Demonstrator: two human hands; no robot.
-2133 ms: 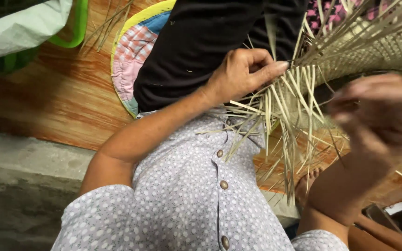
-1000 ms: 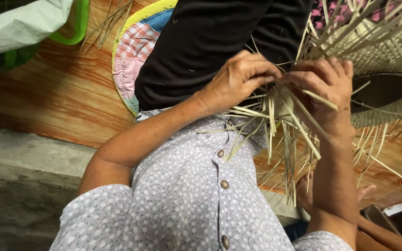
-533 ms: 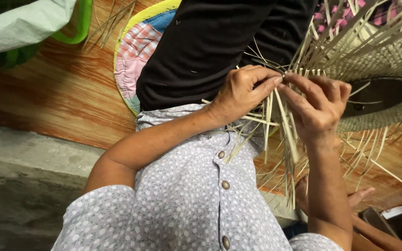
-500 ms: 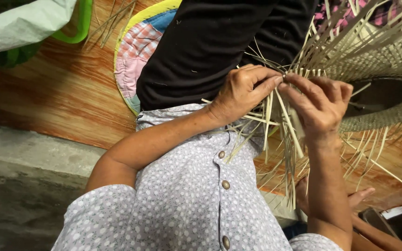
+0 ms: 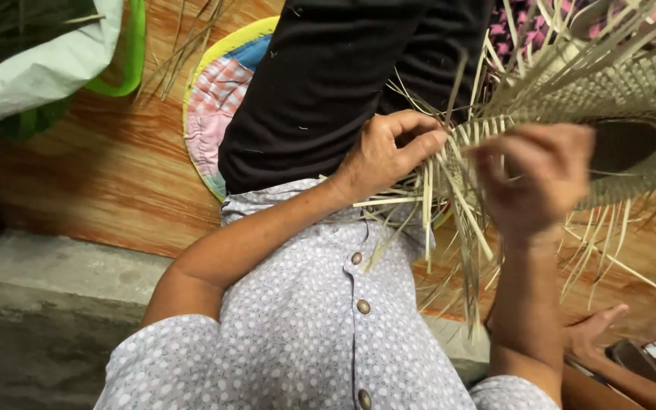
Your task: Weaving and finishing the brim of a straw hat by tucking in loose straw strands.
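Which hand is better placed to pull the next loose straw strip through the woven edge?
Probably the right hand: it is raised, blurred, free at the pale woven straw hat. The left hand is pinching the loose straw strips at the edge, so it looks occupied.

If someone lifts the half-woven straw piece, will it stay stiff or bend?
The woven straw piece probably keeps its shape where it is tightly plaited. Its loose strands hang down thin, so they likely flop and snap easily. It looks light.

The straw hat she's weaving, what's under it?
Under the woven hat loose straw strips hang down over an orange wooden floor. Her left hand and right hand pinch strips at its edge. Its underside is hidden.
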